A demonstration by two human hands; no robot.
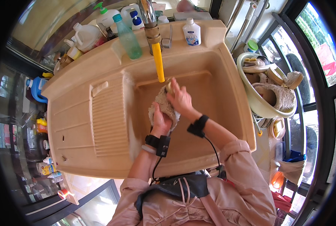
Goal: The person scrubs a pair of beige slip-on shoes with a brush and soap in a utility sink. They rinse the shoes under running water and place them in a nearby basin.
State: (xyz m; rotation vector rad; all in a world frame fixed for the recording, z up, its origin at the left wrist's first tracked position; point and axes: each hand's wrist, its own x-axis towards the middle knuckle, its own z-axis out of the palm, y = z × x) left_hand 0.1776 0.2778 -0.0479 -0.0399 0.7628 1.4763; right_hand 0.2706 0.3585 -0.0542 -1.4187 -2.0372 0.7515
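Observation:
A fluffy, whitish-grey slipper [163, 99] hangs over the basin of a beige sink [210, 113]. My left hand [161, 122] is inside its opening at the near end, with the thumb over the outside, and holds it. At the slipper's far end, my right hand [180, 97] grips a small brush [170, 87], whose dark bristles touch the fluffy surface; the fingers cover much of it. Just beyond both hands, a yellow hose [158, 63] hangs down from the metal faucet [151, 34]. No water is seen coming from it.
A ribbed washboard [108, 121] fills the sink's left part, a soap bar [100, 88] at its top. A green bottle [128, 39] and a white bottle [192, 33] stand along the back ledge. At right, a pale basin [248, 91] holds several slippers.

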